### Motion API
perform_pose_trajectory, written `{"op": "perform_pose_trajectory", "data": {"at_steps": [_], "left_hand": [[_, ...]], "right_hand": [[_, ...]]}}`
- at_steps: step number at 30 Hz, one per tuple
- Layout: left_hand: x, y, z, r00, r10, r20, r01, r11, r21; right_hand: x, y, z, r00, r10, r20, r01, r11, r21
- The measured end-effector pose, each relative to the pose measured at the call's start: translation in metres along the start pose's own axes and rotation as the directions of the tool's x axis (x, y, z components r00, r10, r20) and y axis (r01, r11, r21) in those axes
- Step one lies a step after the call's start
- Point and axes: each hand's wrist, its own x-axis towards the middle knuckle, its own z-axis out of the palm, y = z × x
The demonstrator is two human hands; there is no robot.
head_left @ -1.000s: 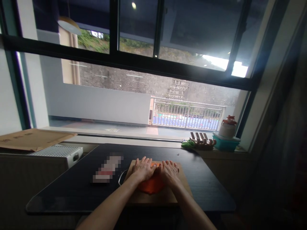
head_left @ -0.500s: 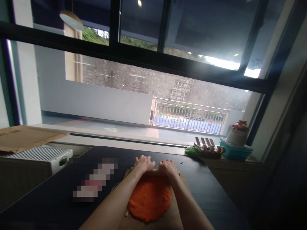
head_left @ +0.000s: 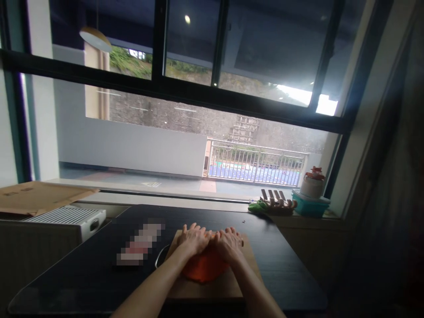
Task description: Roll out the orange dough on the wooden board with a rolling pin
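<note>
A flat round of orange dough (head_left: 205, 268) lies on a wooden board (head_left: 251, 267) on the dark table. My left hand (head_left: 193, 239) and my right hand (head_left: 229, 243) press side by side on a rolling pin (head_left: 242, 243) that lies across the dough. Their fingers curve over its far side, and only its right end shows plainly. Most of the pin and the upper part of the dough are hidden beneath my hands. At the board's left edge sits a curved metal handle or rim (head_left: 158, 258).
A blurred-out item (head_left: 141, 245) lies on the table (head_left: 288, 274) at the left. On the windowsill are a green cloth (head_left: 258, 206), a brown slatted rack (head_left: 278, 203) and a teal box (head_left: 309, 205) with a pot on it. Cardboard (head_left: 43, 196) rests by a white slatted unit (head_left: 71, 216).
My hands and the rolling pin have moved nearer over the dough, covering its upper part. The board's far edge now shows beyond my fingers. The camera view has shifted slightly.
</note>
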Motion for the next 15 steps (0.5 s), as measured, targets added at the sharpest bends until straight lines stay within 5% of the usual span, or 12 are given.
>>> {"op": "perform_pose_trajectory", "data": {"at_steps": [7,15], "left_hand": [[-0.03,-0.001,-0.003,0.999,0.036,-0.019,-0.036,0.999,-0.039],[0.007,-0.001,0.005,0.999,-0.007,-0.051,0.007,1.0,-0.008]], "right_hand": [[-0.025,0.0,0.016,0.988,0.069,-0.139,-0.066,0.997,0.029],[0.02,0.005,0.01,0.998,0.055,-0.008,-0.055,0.998,-0.026]]}}
